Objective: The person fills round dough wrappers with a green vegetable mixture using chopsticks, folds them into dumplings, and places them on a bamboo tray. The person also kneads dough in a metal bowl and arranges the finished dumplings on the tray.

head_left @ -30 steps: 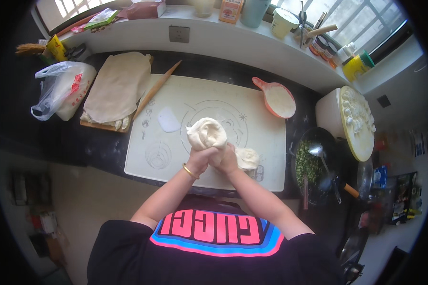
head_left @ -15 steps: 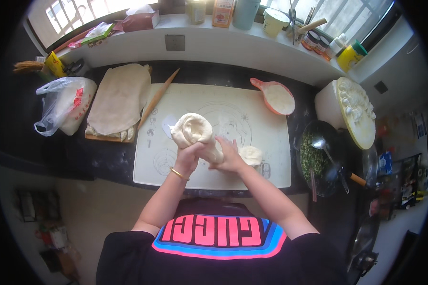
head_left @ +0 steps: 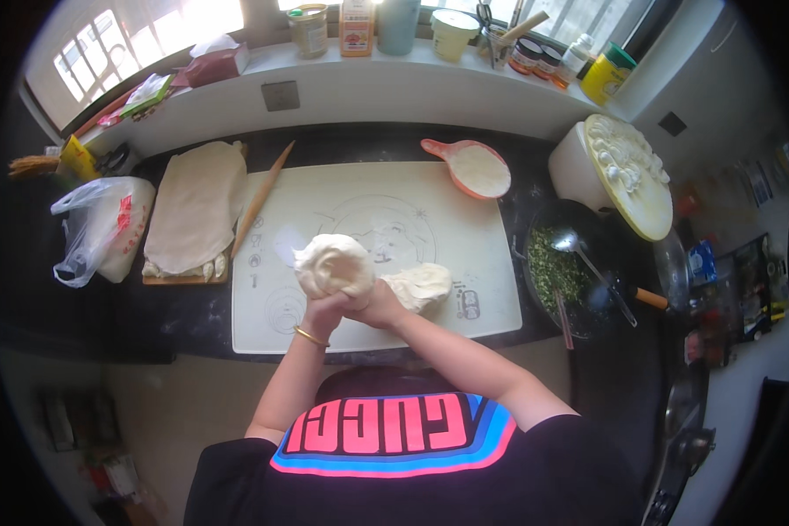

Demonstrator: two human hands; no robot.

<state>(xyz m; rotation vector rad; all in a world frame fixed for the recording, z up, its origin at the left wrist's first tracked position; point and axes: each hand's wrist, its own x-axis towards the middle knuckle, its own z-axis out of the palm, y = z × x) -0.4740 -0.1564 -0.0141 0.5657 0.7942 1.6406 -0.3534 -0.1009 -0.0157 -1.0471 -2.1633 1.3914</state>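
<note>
A white lump of dough (head_left: 333, 263) with a swirled, folded top is held up over the pale mat (head_left: 324, 193). My left hand (head_left: 326, 314), with a gold bangle at its wrist, is closed around the dough's lower near side. Against its right side my right hand (head_left: 379, 303) is closed too, its fingers pressed close to the left hand and partly hidden. Just beyond the right wrist, a second, longer piece of dough (head_left: 422, 285) lies on the mat. Whether it joins the held dough cannot be seen behind the right hand.
A rolling pin (head_left: 263, 197) lies along the mat's left edge, beside stacked flat sheets of covering (head_left: 193, 193) on a board. Further left is a plastic bag (head_left: 118, 219). A red scoop of flour (head_left: 478, 168) rests at the far right; a pan of chopped greens (head_left: 557, 272) and a white tub (head_left: 579, 167) stand right.
Both hands have moved slightly left and nearer, bringing the dough along. My right hand has closed in beside my left. More of the piece on the mat now shows, and the view has shifted.
</note>
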